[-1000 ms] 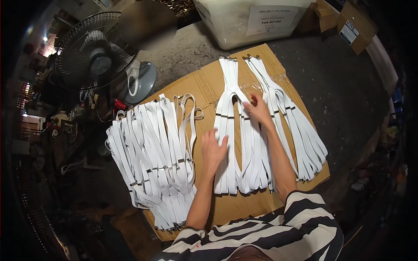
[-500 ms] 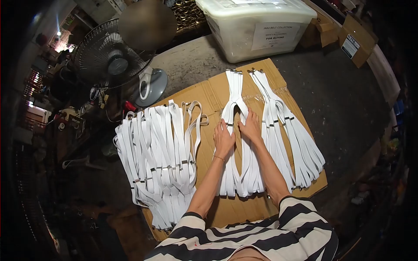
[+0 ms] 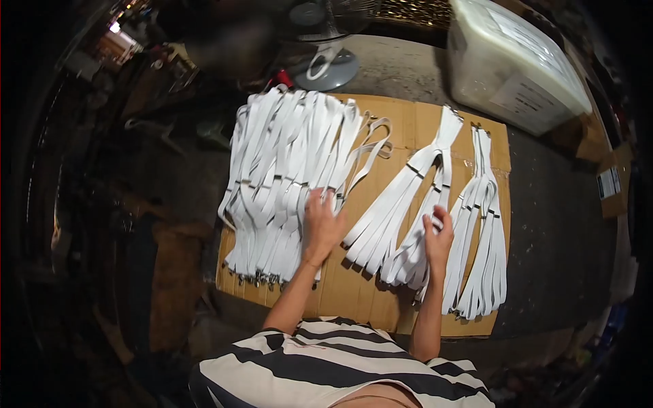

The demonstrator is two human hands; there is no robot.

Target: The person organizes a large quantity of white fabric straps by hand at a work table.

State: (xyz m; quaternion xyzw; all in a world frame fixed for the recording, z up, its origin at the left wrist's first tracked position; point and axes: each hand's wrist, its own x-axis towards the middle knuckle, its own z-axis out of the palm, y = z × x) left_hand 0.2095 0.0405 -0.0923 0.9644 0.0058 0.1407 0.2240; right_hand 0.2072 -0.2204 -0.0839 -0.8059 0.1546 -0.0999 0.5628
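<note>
White elastic straps with dark sliders and metal clips lie in bundles on a flat cardboard sheet. The large left pile has my left hand at its right edge, fingers apart over the straps. My right hand is above the lower part of the middle bundle, fingers curved and apart with nothing visible between them. The middle bundle fans out in two groups from its joined top. Farther right, another bundle lies spread in two groups.
At the back right stands a whitish lidded plastic box with a paper label. A fan's round base is behind the left pile, beside a red object. An open cardboard box is at the far right.
The view has turned toward the left pile. My left hand has gone from the middle bundle to that pile; my right hand has moved down the middle bundle, whose left group now spreads wider.
</note>
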